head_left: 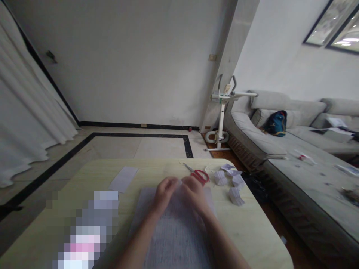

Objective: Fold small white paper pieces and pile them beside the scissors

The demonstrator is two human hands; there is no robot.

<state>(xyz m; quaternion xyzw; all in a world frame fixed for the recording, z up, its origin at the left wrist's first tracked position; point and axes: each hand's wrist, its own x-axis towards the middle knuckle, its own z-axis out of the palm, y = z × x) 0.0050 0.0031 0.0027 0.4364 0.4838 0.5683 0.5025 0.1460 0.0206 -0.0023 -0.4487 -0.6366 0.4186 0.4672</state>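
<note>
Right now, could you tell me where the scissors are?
In the head view, the scissors lie on the table, beyond the right hand, left of folded paper pieces.

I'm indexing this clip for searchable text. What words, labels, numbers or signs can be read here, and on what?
None can be read.
On the large sheet that the left hand and right hand pinch: faint grey rows, too blurred to read.
On the framed pictures: only glare, nothing legible.
On the blue bag: any marking is too small.
</note>
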